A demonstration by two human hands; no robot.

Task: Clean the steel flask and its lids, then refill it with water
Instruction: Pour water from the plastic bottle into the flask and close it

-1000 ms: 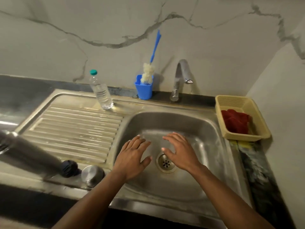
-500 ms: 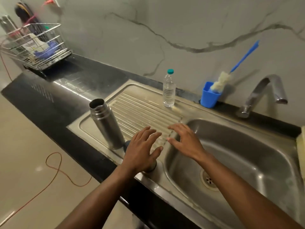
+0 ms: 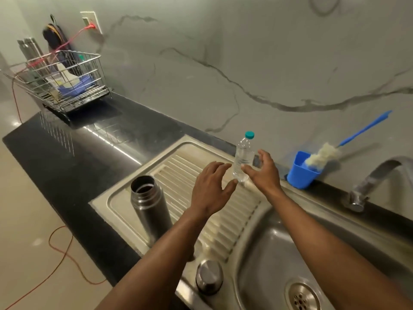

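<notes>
Right hand (image 3: 264, 173) spread, fingers relaxed, gripping nothing, thumb nearly touching the water bottle (image 3: 242, 161); contact itself too blurred to call. Left hand (image 3: 211, 191) also loose and empty, hovering on the bottle's near-left side. Bottle stands upright at the back of the drainboard (image 3: 125, 211), long axis vertical, teal cap on top, between the two hands; right hand is nearer, so it looks set to take the bottle, probably for the refill. Steel flask (image 3: 149, 206) stands upright well to the left of the bottle and nearer the person, mouth open and pointing up, long axis vertical, left forearm just beside it. Steel lid (image 3: 209, 276) sits near the drainboard's front edge, well in front of the bottle. Blue cup with brush (image 3: 301, 170) right of the bottle.
</notes>
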